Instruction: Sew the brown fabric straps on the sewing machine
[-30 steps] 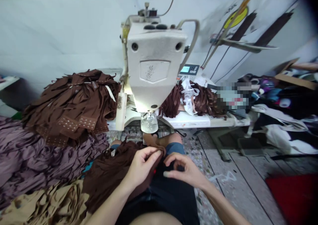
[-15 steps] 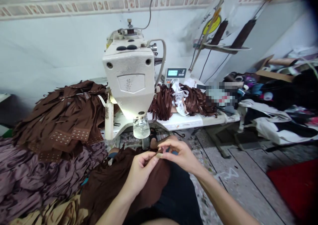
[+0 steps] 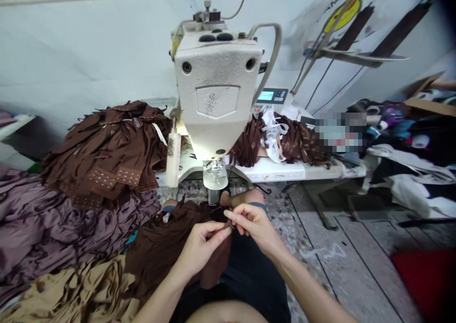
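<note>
Brown cloth (image 3: 216, 265) hangs over our lap (image 3: 249, 275), its edge pinched in our left hand (image 3: 199, 244), probably to steady it for our right hand (image 3: 254, 225), curled close by, whose grip we cannot tell.

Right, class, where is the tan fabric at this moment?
In the head view, the tan fabric lies at the lower left, below the purple fabric in the picture and left of the brown cloth near the left hand.

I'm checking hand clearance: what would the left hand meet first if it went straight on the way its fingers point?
Most likely the fingers of the right hand, just beyond where the left hand pinches the brown cloth; depth there is unclear.
</note>
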### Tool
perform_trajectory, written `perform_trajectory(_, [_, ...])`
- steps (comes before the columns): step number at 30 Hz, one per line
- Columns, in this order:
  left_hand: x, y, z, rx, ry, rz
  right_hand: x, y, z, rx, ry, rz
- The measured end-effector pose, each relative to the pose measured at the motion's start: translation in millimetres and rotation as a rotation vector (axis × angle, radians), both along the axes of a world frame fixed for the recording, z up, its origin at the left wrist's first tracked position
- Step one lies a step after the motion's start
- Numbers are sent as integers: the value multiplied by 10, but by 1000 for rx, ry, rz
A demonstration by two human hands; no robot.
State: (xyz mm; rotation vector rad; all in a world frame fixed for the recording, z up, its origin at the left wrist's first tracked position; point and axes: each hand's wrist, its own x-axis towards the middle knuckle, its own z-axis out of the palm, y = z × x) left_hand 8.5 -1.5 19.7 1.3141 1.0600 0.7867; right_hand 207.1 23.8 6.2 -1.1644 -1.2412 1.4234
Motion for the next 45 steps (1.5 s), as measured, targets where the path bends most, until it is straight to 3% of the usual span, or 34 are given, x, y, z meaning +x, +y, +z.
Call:
perform_trajectory(3, [-29, -10, -73, -98, -66, 104, 8, -136, -13, 306, -137, -157])
perform_trajectory(6, [-53, -1, -113, -83, -112, 128, 27, -235, 29, 587, -284, -50])
perform_trajectory(8, [-52, 1, -97, -38, -116, 94, 25, -255, 48, 629, -320, 20])
perform_trajectory(15, [3, -23, 51, 179, 68, 26, 10, -210, -9, 441, -185, -25])
perform_trajectory(24, [-2, -76, -144, 234, 171, 202, 31, -211, 29, 368, -261, 76])
perform_trajectory(30, [-36, -37, -28, 235, 117, 11, 147, -107, 247, 388, -322, 225])
perform_trajectory(38, [9, 52, 114, 152, 21, 24, 185, 238, 709, 283, -459, 453])
perform_trajectory(45, [7, 44, 137, 135, -59, 57, 179, 354, 820, 250, -421, 526])
